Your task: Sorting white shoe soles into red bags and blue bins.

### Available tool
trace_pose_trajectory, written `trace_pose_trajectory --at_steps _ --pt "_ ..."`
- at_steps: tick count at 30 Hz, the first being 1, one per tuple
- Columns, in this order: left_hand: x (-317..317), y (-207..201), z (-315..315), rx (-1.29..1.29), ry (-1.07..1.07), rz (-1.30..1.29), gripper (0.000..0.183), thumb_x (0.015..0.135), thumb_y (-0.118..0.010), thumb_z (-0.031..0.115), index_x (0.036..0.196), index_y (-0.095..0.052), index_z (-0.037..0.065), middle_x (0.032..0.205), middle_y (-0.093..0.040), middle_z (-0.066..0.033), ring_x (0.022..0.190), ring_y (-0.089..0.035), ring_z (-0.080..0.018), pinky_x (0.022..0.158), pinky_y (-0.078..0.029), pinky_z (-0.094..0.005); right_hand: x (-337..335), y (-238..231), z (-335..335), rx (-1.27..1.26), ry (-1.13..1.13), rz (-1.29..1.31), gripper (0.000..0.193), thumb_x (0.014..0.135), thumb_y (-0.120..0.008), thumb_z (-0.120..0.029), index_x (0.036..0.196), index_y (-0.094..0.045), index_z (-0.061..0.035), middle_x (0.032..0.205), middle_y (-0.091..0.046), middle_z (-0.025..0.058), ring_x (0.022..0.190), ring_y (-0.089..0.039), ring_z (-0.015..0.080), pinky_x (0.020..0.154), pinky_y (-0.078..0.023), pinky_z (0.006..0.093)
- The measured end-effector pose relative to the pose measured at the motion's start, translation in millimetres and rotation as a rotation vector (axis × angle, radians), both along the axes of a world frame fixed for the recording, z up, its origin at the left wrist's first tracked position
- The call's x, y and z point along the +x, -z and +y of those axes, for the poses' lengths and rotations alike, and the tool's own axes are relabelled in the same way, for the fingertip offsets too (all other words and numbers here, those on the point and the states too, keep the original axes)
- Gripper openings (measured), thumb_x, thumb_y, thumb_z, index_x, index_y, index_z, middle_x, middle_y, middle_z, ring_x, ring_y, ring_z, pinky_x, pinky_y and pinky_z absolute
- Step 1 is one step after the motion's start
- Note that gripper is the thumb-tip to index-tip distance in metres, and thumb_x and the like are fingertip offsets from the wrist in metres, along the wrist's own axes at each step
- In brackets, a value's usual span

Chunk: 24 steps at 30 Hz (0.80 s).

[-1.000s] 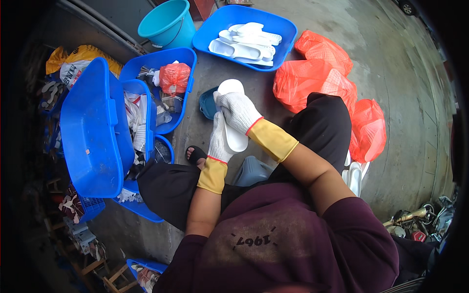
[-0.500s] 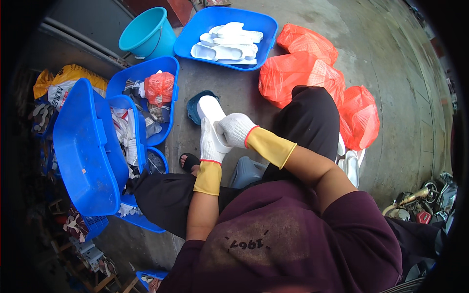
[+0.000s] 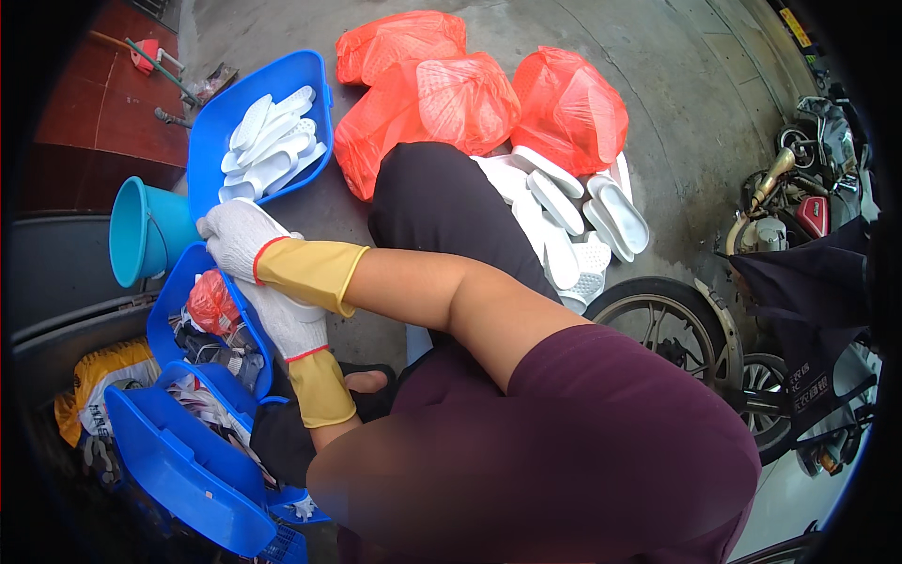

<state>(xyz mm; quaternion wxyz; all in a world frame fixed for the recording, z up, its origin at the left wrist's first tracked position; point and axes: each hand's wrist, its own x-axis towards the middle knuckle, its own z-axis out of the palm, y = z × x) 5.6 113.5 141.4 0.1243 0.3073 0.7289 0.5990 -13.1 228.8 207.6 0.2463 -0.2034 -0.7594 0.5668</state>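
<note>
Both gloved hands crossed, fingers toward blue tray.

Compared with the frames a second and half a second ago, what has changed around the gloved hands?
The white insole both hands held up earlier no longer shows. The right hand has swung left, to the edge of the blue basin of mixed scraps; the left hand has dropped beneath the right forearm. The view has turned too. Unchanged: the blue tray of white insoles, red bags and teal bucket.

Three red mesh sacks bulging, top centre; yellow printed bag left.
</note>
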Motion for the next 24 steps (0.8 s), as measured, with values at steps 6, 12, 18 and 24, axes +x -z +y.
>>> trace_pose_trajectory --at_steps 6,12,18,24 --pt "-35 -74 88 0.414 0.191 -0.810 0.073 0.108 -0.039 0.059 0.156 -0.034 0.004 0.150 -0.049 -0.0275 0.134 -0.053 -0.0421 0.118 -0.041 -0.0550 -39 7 -31 0.017 1.024 0.122 0.062 0.092 -0.067 -0.049 0.143 -0.058 -0.0146 0.132 -0.063 0.0179 0.121 -0.058 0.0384 0.095 -0.050 0.0515" --pt "-129 -80 163 0.328 0.119 -0.578 0.072 0.105 -0.044 0.057 0.154 -0.038 0.005 0.153 -0.046 -0.0275 0.135 -0.050 -0.0480 0.117 -0.038 -0.0643 136 -16 123 0.158 -0.169 -0.105 0.024 0.093 -0.064 -0.022 0.103 -0.077 -0.0035 0.094 -0.074 0.0195 0.093 -0.072 0.0385 0.082 -0.056 0.0461" --pt "-188 -81 217 0.330 -0.298 -0.848 0.059 0.107 -0.042 0.047 0.154 -0.033 0.013 0.151 -0.045 -0.0162 0.141 -0.042 -0.0435 0.113 -0.041 -0.0677 285 218 250 0.483 0.124 -0.715 0.036 0.094 -0.062 -0.017 0.126 -0.062 -0.0018 0.096 -0.071 0.0241 0.094 -0.072 0.0358 0.082 -0.055 0.0407" --pt "-177 30 166 0.145 -0.160 -0.803 0.071 0.105 -0.054 0.053 0.162 -0.032 0.015 0.165 -0.031 -0.0248 0.146 -0.039 -0.0513 0.109 -0.045 -0.0615 291 318 251 0.382 0.123 -1.325 0.126 0.063 -0.097 -0.043 0.161 -0.025 -0.0090 0.154 -0.046 0.0192 0.140 -0.052 0.0386 0.109 -0.051 0.0474"
